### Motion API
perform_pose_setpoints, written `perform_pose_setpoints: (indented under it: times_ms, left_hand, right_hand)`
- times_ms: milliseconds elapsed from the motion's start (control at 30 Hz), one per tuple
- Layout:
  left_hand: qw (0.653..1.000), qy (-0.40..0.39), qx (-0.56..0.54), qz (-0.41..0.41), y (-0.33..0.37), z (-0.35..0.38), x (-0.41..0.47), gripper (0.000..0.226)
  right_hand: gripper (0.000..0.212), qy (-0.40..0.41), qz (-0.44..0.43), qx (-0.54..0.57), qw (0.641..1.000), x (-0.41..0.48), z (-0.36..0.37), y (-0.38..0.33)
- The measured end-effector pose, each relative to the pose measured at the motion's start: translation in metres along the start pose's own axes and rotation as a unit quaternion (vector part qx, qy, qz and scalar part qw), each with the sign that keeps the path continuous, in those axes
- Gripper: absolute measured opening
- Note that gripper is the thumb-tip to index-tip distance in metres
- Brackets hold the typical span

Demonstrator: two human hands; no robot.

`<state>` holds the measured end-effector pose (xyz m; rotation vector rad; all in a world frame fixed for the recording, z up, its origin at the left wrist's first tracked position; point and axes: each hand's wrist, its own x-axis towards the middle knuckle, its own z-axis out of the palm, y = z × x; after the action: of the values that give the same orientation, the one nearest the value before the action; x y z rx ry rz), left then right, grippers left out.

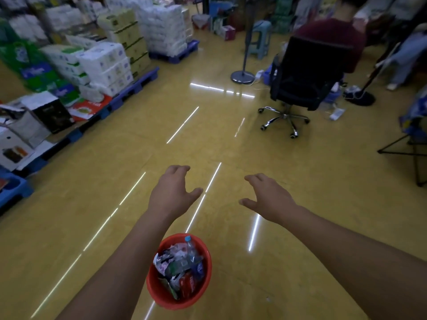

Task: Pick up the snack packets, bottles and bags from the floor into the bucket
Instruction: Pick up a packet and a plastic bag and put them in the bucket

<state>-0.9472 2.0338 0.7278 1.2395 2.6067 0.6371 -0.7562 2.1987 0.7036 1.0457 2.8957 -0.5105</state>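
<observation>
Head view: both arms reach forward over the yellow floor (312,204). The left hand (172,192) and right hand (269,199) hang palm down, fingers loosely spread, holding nothing, a little apart from each other. Near, between the forearms, the red bucket (153,291) stands on the floor, its left edge behind the left forearm. It is filled with crumpled packets (175,266) and a clear bottle (193,251) with a blue cap at the far side. Their print is too blurred to read. Far left, wrapped packs (104,63) are stacked on blue pallets (138,84), labels unreadable. Far right, a person (332,35) in a dark red top sits in a black chair (305,72). A blue stool (262,38) stands beyond.
</observation>
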Motion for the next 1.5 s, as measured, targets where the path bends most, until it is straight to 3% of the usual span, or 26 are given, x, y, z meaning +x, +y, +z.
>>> perform_pose_setpoints:
  times_ms: [767, 1500]
  left_hand:
    - [0.975, -0.040, -0.003, 0.217, 0.317, 0.080, -0.071, 0.070]
    - [0.921, -0.101, 0.002, 0.377, 0.534, 0.173, -0.189, 0.073]
  right_hand:
    - [0.071, 0.105, 0.186, 0.001, 0.977, -0.248, -0.099, 0.257]
    - [0.072, 0.167, 0.322, 0.013, 0.932, -0.469, -0.124, 0.403]
